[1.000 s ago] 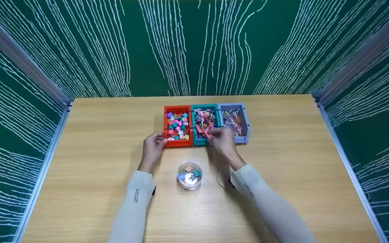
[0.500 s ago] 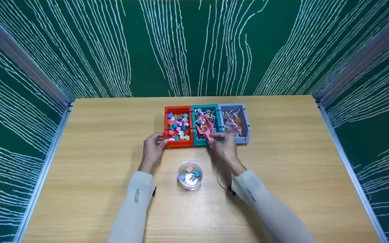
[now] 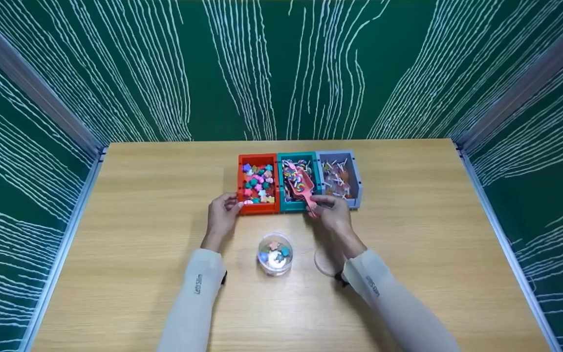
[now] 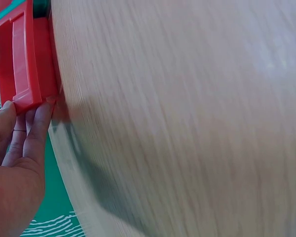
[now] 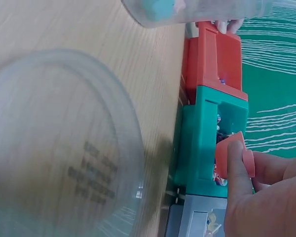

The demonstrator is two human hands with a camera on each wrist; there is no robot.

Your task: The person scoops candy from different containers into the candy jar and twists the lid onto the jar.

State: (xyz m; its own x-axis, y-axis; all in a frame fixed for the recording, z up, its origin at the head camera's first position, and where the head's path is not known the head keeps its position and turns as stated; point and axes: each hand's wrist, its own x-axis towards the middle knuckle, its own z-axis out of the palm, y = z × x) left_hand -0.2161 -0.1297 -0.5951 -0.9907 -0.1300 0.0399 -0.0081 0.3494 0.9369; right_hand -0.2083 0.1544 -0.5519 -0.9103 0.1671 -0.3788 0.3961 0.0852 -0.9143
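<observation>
My right hand (image 3: pixel 333 215) pinches the handle of a pink scoop (image 3: pixel 309 199) over the front of the teal bin (image 3: pixel 289 207). Small swirl lollipops (image 3: pixel 297 180) lie in the scoop's bowl. From the right wrist view, thumb and fingers close round the scoop (image 5: pixel 223 160) from behind. My left hand (image 3: pixel 223 215) grips the front left corner of the red bin (image 3: pixel 258 209), thumb at the rim and fingers along its side in the left wrist view. Colourful star- and flower-shaped pieces (image 3: pixel 257 183) fill that bin.
Right of the teal bin, a grey-blue bin (image 3: pixel 358 188) holds small stick candies (image 3: pixel 337 178). A clear tub (image 3: pixel 275 272) with a few coloured pieces stands in front of the bins. Beside it, a clear round lid (image 3: pixel 321 268) lies partly under my right forearm.
My right hand has drawn the scoop back toward the front of the teal bin and slightly right; swirl lollipops now show heaped in it. The left hand stays at the red bin.
</observation>
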